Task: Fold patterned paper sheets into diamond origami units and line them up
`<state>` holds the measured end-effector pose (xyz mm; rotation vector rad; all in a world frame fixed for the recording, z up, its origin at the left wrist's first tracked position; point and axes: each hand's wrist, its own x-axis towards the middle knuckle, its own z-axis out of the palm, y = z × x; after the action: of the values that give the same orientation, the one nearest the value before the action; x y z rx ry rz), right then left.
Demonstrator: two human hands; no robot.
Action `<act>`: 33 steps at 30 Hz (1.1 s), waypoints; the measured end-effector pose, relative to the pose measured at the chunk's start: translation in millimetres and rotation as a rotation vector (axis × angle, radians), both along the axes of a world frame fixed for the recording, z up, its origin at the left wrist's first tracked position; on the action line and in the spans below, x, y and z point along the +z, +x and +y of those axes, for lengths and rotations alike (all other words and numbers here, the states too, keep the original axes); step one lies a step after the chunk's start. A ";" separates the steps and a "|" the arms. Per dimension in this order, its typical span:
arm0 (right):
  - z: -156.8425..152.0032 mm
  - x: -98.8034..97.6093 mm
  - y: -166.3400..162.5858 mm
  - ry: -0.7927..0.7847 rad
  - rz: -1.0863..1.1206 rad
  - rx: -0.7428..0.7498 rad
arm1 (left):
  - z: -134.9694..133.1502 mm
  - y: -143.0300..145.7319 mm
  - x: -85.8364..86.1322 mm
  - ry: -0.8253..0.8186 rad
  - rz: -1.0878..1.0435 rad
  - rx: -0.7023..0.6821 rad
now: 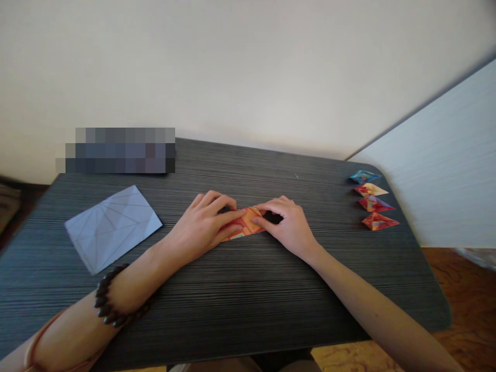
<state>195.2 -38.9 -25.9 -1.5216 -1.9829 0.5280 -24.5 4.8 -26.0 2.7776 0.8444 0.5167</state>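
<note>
A folded sheet of orange and red patterned paper (248, 223) lies on the dark table in front of me. My left hand (211, 219) presses on its left part, fingers closed over it and hiding that end. With thumb and forefinger, my right hand (284, 222) pinches the paper's upper right end. Both hands rest close to the table top. A bead bracelet (104, 299) circles my left wrist.
Left of my hands lies a pale paper sheet (114, 227) with crease lines. Several folded paper pieces (377, 204) stand in a row by the right edge of the dark table (248, 305). A blurred-out object (120, 152) sits at the back left, near the wall.
</note>
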 end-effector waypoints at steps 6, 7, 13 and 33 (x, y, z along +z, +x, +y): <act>-6.6 -7.4 2.6 0.230 -0.090 0.232 | -0.5 -1.9 1.5 0.043 0.016 -0.004; -7.4 -7.8 3.3 0.244 -0.114 0.265 | -0.1 -2.5 1.5 0.048 0.017 -0.008; -10.5 -5.1 6.1 0.286 -0.255 0.321 | 1.4 -4.0 3.1 0.048 0.019 -0.018; -10.5 -0.3 9.4 0.233 -0.292 0.363 | 0.7 -4.7 5.9 0.123 0.091 -0.021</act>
<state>204.6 -49.4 -26.2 -1.1523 -2.4703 0.2100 -29.2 5.5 -20.1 2.9389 0.8282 0.4574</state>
